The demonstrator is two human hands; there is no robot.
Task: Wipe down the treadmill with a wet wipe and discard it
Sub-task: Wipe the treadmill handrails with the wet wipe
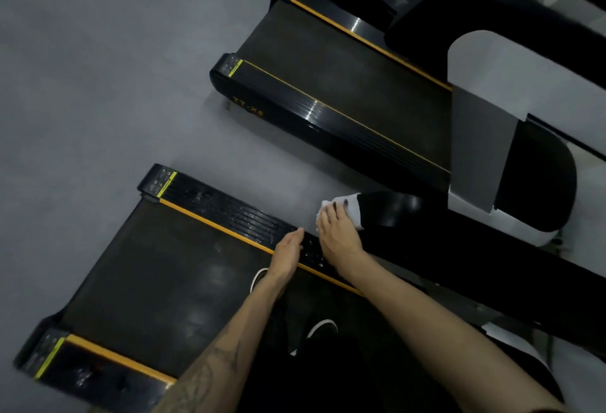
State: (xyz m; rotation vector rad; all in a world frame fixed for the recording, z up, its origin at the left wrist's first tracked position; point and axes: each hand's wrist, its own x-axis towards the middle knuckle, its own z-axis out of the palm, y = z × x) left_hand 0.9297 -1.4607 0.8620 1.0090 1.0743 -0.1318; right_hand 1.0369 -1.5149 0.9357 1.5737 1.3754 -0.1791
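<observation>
I stand on a black treadmill (147, 275) with orange-edged side rails. My right hand (337, 232) presses a white wet wipe (324, 207) down at the outer edge of the right side rail (239, 216), fingers spread over it. The wipe shows only beyond my fingertips. My left hand (288, 255) rests flat and empty on the same rail, just left of the right hand, fingers straight and together. Wet droplets glisten on the ribbed rail. My shoes (319, 330) stand on the belt below the hands.
A second black treadmill (328, 84) lies parallel at the upper right, its grey and black upright (485, 137) close to my right hand. A third treadmill's end shows at the top. Grey floor (98, 68) stretches to the left.
</observation>
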